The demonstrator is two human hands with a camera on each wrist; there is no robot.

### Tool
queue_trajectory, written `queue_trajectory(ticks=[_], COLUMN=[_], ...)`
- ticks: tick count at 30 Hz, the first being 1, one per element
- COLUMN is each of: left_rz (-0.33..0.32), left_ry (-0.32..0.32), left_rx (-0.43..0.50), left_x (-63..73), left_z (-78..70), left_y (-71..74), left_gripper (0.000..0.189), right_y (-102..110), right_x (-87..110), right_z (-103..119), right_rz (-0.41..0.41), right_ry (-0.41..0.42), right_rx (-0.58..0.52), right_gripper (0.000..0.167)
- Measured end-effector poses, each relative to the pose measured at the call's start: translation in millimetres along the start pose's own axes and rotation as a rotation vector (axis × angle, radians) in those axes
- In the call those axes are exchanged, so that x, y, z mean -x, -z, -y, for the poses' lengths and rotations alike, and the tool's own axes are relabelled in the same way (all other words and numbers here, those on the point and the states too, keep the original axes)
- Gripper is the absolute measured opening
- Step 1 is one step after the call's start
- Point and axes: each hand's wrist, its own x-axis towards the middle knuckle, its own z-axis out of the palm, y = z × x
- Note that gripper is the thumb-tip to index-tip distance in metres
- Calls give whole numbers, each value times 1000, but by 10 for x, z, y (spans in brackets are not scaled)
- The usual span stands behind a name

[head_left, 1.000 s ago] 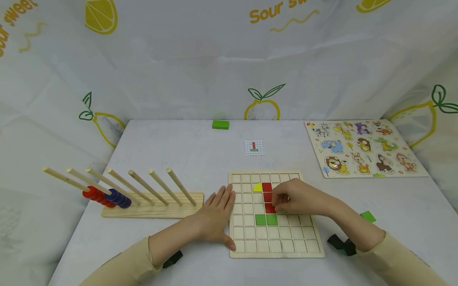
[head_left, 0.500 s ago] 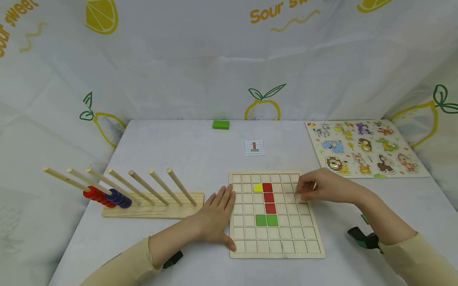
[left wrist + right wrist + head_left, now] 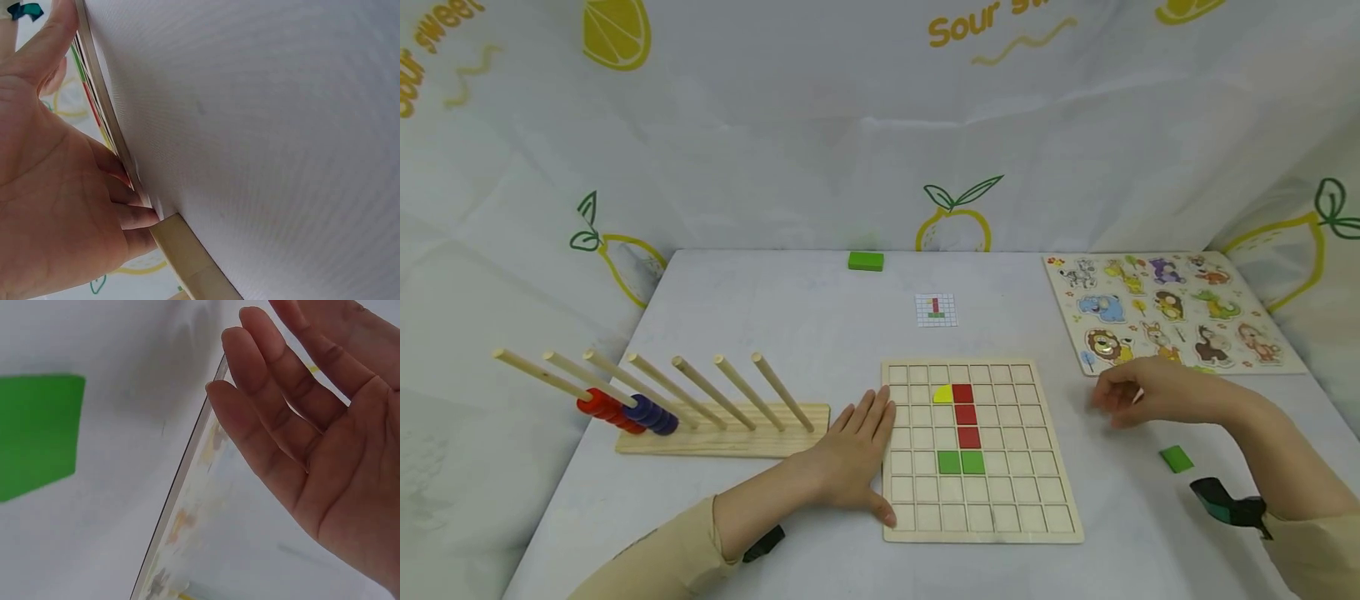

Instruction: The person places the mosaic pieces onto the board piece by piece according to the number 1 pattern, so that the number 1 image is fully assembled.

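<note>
My left hand [image 3: 852, 462] lies with spread fingers along the left edge of a wooden grid board [image 3: 1030, 525]. On the board sit a yellow quarter-round tile [image 3: 943, 394], a column of red tiles [image 3: 966, 415] and two green tiles [image 3: 961, 462] side by side below it. My right hand [image 3: 1157, 393] is over the table to the right of the board, fingers loosely bent and holding nothing. A loose green square tile [image 3: 1176, 458] lies on the table just below it; the same green tile [image 3: 37, 434] appears at the left in the right wrist view.
A small card [image 3: 936, 310] with a printed grid pattern lies behind the board. Farther back is a green block [image 3: 866, 262]. An animal puzzle [image 3: 1172, 312] occupies the back right. At left stands a peg rack [image 3: 722, 433] with red rings [image 3: 610, 410] and blue rings [image 3: 651, 414].
My right hand has left the red tiles and moved right, off the board, toward the loose green tile. The left hand and the tiles on the board stay in place.
</note>
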Motion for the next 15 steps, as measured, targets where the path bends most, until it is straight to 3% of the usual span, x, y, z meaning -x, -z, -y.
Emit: queue_trajectory(ticks=[6, 15], left_rz=[-2, -6], left_ry=[-2, 1], left_rx=[5, -3], left_x=[-7, -22], left_z=[10, 15], left_y=[-9, -27], left_gripper=[135, 137], right_y=[35, -1], right_x=[142, 323], right_z=[-295, -619], right_rz=[13, 134], right_ry=[-49, -101], right_rx=[-21, -188], right_gripper=[18, 30])
